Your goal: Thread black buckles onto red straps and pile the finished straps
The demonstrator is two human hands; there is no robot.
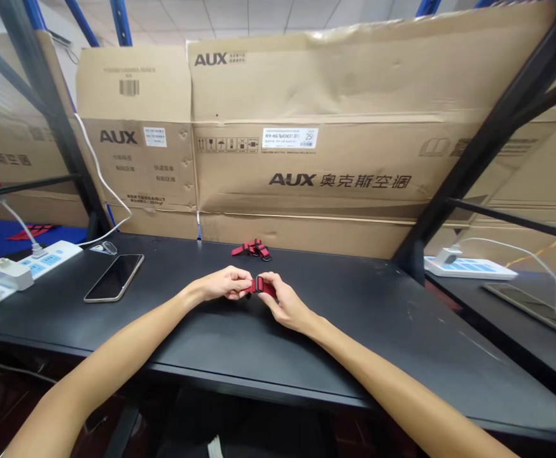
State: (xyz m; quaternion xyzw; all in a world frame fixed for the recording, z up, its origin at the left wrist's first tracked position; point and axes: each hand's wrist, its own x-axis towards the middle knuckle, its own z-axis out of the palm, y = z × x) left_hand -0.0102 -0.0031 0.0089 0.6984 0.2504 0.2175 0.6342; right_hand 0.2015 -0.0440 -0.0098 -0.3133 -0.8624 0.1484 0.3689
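Observation:
Both my hands meet over the middle of the black table. Between them is a short red strap with a black buckle. My left hand pinches the strap's left end with closed fingers. My right hand is closed on the strap's right end, thumb by the buckle. A second red strap with black buckles lies loose on the table just beyond my hands, near the cardboard boxes.
A phone lies face up at the left. White power strips with plugs and cables sit at the far left, another power strip at the right. Big AUX cardboard boxes wall the back. Black rack posts slant on both sides.

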